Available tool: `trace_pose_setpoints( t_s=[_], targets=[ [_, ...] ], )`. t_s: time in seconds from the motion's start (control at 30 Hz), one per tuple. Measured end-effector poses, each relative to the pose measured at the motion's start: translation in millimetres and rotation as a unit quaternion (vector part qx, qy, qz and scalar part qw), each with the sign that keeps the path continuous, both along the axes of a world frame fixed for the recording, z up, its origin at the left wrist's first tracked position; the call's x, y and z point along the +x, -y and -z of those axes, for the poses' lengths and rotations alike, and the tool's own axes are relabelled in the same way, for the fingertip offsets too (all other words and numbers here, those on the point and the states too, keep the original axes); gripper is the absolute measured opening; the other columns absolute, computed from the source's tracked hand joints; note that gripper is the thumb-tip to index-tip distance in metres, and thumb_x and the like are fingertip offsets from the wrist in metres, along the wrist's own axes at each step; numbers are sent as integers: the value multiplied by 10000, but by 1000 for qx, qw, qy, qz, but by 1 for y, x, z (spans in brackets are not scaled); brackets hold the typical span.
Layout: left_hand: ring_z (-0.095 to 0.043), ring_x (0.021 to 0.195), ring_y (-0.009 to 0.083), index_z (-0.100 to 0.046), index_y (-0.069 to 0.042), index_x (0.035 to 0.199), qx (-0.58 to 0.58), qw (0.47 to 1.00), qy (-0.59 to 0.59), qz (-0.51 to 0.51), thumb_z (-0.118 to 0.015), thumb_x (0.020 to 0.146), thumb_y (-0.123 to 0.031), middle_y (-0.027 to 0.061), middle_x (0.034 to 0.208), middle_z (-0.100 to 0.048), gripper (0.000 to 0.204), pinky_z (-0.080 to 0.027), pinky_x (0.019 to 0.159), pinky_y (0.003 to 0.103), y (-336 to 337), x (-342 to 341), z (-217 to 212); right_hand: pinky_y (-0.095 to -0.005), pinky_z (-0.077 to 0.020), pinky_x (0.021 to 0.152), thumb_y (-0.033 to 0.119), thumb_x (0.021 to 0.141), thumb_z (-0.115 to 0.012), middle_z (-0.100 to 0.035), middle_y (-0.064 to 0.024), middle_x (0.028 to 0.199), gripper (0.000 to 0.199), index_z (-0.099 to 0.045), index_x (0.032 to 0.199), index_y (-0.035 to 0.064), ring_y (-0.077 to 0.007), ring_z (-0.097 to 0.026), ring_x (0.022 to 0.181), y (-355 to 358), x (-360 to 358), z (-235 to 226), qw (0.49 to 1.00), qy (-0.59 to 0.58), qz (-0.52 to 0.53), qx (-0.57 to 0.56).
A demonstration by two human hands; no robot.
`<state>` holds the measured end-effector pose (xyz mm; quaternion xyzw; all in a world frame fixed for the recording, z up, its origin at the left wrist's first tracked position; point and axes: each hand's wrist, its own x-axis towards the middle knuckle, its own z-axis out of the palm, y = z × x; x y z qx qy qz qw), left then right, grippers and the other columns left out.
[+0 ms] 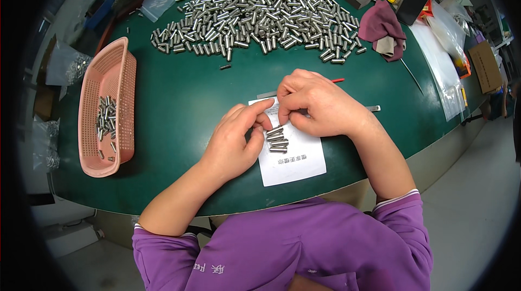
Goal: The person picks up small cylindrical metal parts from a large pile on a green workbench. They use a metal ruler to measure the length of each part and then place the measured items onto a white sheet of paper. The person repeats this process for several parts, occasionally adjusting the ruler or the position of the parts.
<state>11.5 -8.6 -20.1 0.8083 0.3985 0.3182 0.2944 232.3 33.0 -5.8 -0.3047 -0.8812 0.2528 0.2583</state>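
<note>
Two hands [233, 138] [320, 105], pins [278, 141] within paper [296, 170], basket [128, 112] apart

Dark printed characters [292, 159] stood on the white sheet [296, 175], smaller print [262, 105] near its top was too tiny to read, pale stitched characters [218, 269] were on the purple shirt [325, 237] below it

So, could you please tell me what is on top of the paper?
A row of metal pins lies on the paper; left hand and right hand hide parts of its far half.
</note>
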Motion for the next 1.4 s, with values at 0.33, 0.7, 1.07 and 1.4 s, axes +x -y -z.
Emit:
trace_pose_setpoints(
  t_s=[0.33,0.7,1.07,1.4],
  targets=[
    [-563,805,180,-563,-38,1267,-14,1000,-9,2,-546,777,94,25,861,-654,507,-479,733,301,1,0,-1,-372,-439,876,19,671,-581,-581,-25,831,132,-671,723,101,-246,-553,886,2,0,-1,1000,10,-7,-10],
    [-572,823,176,-544,-43,1288,-27,1000,-7,11,-606,760,48,22,867,-640,540,-479,753,299,1,-2,0,-373,-408,913,114,702,-692,-568,-23,890,137,-678,838,112,-242,-539,943,3,2,-8,998,33,-40,-32],
    [-582,836,181,-548,-46,1279,-28,1000,-3,6,-615,761,45,26,869,-644,530,-484,760,302,1,-2,0,-374,-411,905,109,693,-709,-564,-19,892,165,-680,854,114,-237,-535,946,3,0,-3,998,44,-41,-28],
    [-581,911,136,-517,-3,1151,-128,982,131,-34,-541,844,78,73,1063,-599,319,-493,837,286,0,-5,5,-360,-418,886,117,687,-722,-572,-21,894,166,-686,849,111,-227,-539,946,0,0,-4,999,-21,3,-33]
  ],
)
